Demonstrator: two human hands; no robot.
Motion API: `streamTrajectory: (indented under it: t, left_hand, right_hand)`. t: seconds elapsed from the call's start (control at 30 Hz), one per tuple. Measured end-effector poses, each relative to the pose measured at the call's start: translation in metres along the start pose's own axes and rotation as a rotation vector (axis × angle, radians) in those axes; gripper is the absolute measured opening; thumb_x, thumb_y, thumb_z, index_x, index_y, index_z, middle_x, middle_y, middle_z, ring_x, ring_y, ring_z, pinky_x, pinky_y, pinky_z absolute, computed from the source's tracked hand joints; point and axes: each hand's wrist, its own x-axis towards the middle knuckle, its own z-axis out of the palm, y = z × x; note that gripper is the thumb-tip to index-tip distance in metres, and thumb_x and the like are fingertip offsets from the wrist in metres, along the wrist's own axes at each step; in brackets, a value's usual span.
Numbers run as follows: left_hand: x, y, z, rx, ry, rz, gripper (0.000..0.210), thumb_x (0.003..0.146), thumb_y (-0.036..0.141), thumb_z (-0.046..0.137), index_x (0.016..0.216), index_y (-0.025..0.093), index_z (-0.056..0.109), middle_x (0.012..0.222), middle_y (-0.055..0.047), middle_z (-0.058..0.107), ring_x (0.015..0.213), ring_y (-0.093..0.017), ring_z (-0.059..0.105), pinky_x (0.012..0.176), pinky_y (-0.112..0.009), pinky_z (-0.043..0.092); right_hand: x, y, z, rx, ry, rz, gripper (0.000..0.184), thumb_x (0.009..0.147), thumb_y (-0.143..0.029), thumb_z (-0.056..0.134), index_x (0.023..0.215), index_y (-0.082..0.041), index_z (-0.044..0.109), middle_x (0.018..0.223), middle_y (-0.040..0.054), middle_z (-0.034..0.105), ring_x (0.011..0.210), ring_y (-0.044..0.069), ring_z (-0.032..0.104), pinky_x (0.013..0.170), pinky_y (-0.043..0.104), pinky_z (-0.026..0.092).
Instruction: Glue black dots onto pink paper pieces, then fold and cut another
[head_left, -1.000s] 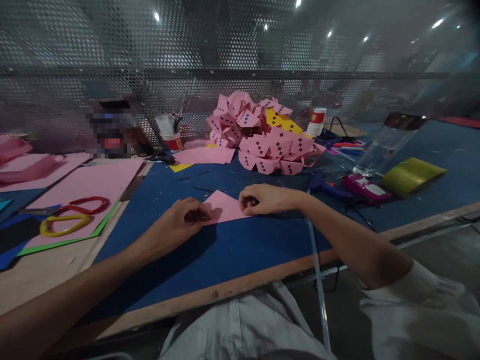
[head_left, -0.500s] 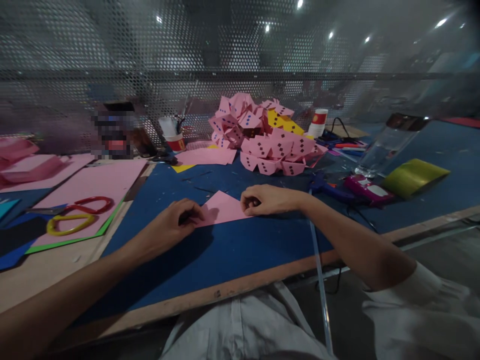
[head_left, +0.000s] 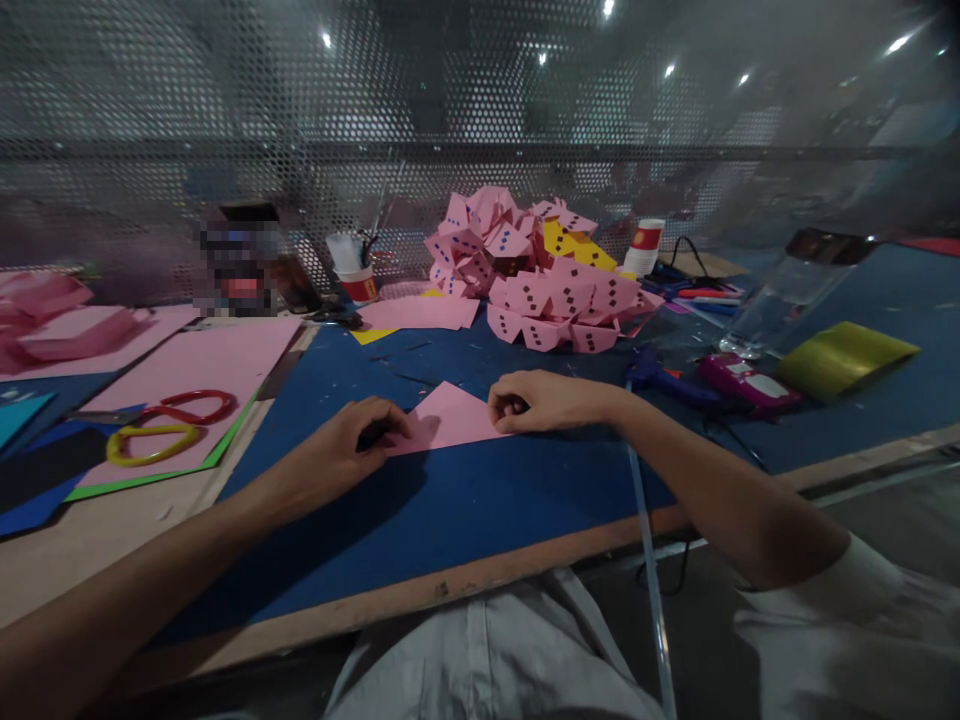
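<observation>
A folded sheet of pink paper (head_left: 448,420) lies on the blue mat, its peak pointing away from me and its straight edge toward me. My left hand (head_left: 367,430) is closed at the paper's left corner, thumb and fingertips pinching it. At the right corner, my right hand (head_left: 529,402) is curled with its fingertips pressed together on the paper. Both hands cover the corners they hold. Behind the paper stands a heap of folded pink paper shapes (head_left: 551,300) with dark diamond marks, one yellow shape (head_left: 574,245) among them.
Red and yellow-handled scissors (head_left: 154,440) rest on pink sheets at left. A paper cup (head_left: 356,285) holding tools stands behind. At right are a blue glue gun (head_left: 667,378), a magenta device (head_left: 746,383), a glass bottle (head_left: 787,300) and a yellow-green roll (head_left: 847,358). Perforated metal (head_left: 480,100) rises behind.
The whole view has shifted slightly, so things appear a little further right. Both hands keep their places at the paper's corners, and the paper's shape looks the same.
</observation>
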Motion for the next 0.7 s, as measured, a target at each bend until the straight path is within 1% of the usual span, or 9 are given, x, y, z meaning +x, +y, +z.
streamTrajectory:
  t: [0.1, 0.2, 0.3, 0.37, 0.43, 0.5, 0.6, 0.7]
  left_hand:
    - [-0.002, -0.003, -0.001, 0.071, 0.026, 0.018, 0.029, 0.077, 0.022, 0.055, 0.101, 0.026, 0.070, 0.114, -0.006, 0.073, 0.115, -0.030, 0.062, 0.104, -0.047, 0.046]
    - [-0.001, -0.006, -0.004, 0.117, 0.029, 0.021, 0.031, 0.077, 0.028, 0.058, 0.106, 0.026, 0.069, 0.127, -0.008, 0.070, 0.126, -0.034, 0.057, 0.113, -0.054, 0.040]
    - [0.000, -0.010, -0.007, 0.116, 0.008, 0.007, 0.040, 0.079, 0.037, 0.062, 0.117, 0.025, 0.068, 0.141, -0.011, 0.064, 0.141, -0.039, 0.047, 0.120, -0.061, 0.032]
    - [0.001, -0.012, -0.008, 0.103, -0.014, -0.005, 0.048, 0.082, 0.045, 0.062, 0.127, 0.026, 0.065, 0.149, -0.011, 0.060, 0.150, -0.039, 0.037, 0.123, -0.062, 0.028]
    - [0.001, -0.014, -0.009, 0.095, -0.046, -0.014, 0.055, 0.084, 0.051, 0.062, 0.134, 0.027, 0.063, 0.154, -0.011, 0.055, 0.154, -0.039, 0.033, 0.124, -0.062, 0.026]
    - [0.001, -0.016, -0.010, 0.094, -0.074, -0.020, 0.057, 0.086, 0.054, 0.061, 0.138, 0.029, 0.062, 0.158, -0.010, 0.051, 0.154, -0.039, 0.032, 0.124, -0.062, 0.027]
    - [0.001, -0.021, -0.012, 0.104, -0.117, -0.015, 0.056, 0.088, 0.050, 0.059, 0.141, 0.030, 0.060, 0.163, -0.010, 0.045, 0.154, -0.039, 0.033, 0.124, -0.062, 0.026]
    - [0.002, -0.028, -0.014, 0.132, -0.162, 0.025, 0.056, 0.091, 0.047, 0.057, 0.144, 0.029, 0.056, 0.165, -0.010, 0.042, 0.154, -0.037, 0.033, 0.125, -0.060, 0.028]
  right_hand:
    - [0.000, 0.000, 0.000, 0.001, 0.001, -0.001, 0.010, 0.085, -0.019, 0.066, 0.093, -0.017, 0.071, 0.094, 0.0047, 0.071, 0.082, 0.017, 0.061, 0.069, 0.027, 0.042]
    - [0.000, 0.000, 0.000, 0.003, -0.001, -0.002, 0.011, 0.085, -0.019, 0.065, 0.094, -0.017, 0.071, 0.093, 0.0046, 0.070, 0.081, 0.017, 0.061, 0.069, 0.027, 0.042]
    - [0.000, 0.002, 0.001, -0.003, 0.006, -0.012, 0.010, 0.085, -0.020, 0.065, 0.094, -0.017, 0.070, 0.093, 0.0040, 0.070, 0.081, 0.017, 0.061, 0.069, 0.027, 0.042]
    - [0.000, 0.003, 0.001, -0.007, 0.006, -0.016, 0.011, 0.086, -0.020, 0.065, 0.095, -0.018, 0.070, 0.093, 0.0040, 0.070, 0.081, 0.017, 0.061, 0.069, 0.027, 0.042]
    - [0.000, 0.003, 0.001, -0.006, 0.007, -0.011, 0.011, 0.085, -0.020, 0.065, 0.095, -0.018, 0.070, 0.093, 0.0040, 0.070, 0.081, 0.017, 0.061, 0.069, 0.027, 0.042]
    - [0.000, 0.002, 0.001, -0.006, 0.007, -0.004, 0.012, 0.085, -0.019, 0.066, 0.095, -0.018, 0.070, 0.091, 0.0040, 0.069, 0.080, 0.017, 0.061, 0.069, 0.027, 0.042]
    - [0.000, 0.001, 0.001, 0.001, 0.010, 0.004, 0.012, 0.085, -0.019, 0.066, 0.095, -0.017, 0.071, 0.091, 0.0042, 0.069, 0.081, 0.017, 0.061, 0.069, 0.027, 0.043]
    - [0.000, 0.002, 0.001, -0.002, 0.014, -0.002, 0.012, 0.085, -0.019, 0.066, 0.096, -0.018, 0.071, 0.093, 0.0041, 0.069, 0.082, 0.017, 0.061, 0.070, 0.027, 0.043]
